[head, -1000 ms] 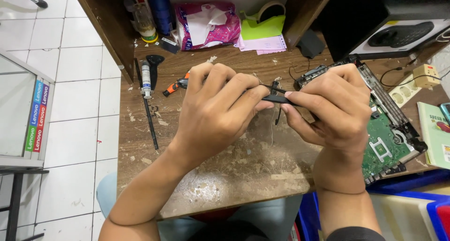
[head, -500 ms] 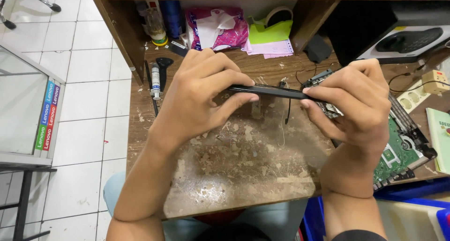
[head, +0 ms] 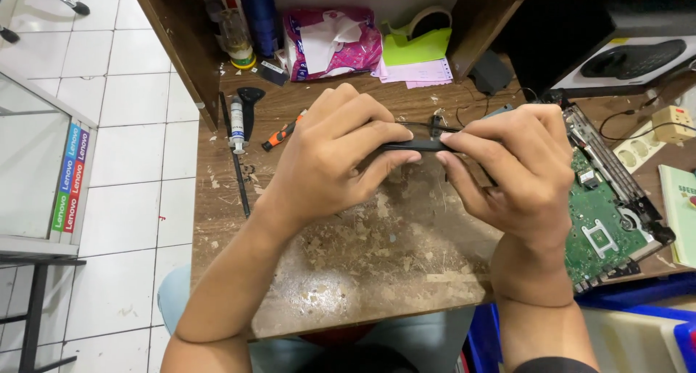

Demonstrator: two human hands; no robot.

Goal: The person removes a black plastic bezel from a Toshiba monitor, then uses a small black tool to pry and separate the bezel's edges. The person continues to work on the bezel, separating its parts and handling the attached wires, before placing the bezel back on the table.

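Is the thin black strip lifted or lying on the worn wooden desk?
Lifted: both hands pinch the thin black strip above the desk.

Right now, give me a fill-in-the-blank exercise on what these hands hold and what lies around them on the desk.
1. Both the left hand and the right hand grip one slim ____ strip.
2. The circuit board lying to the right of the hands is ____ in colour.
3. The small screwdriver left of the hands has an ____ and black handle.
4. The wooden desk top under the hands looks badly ____.

Missing words: black; green; orange; worn
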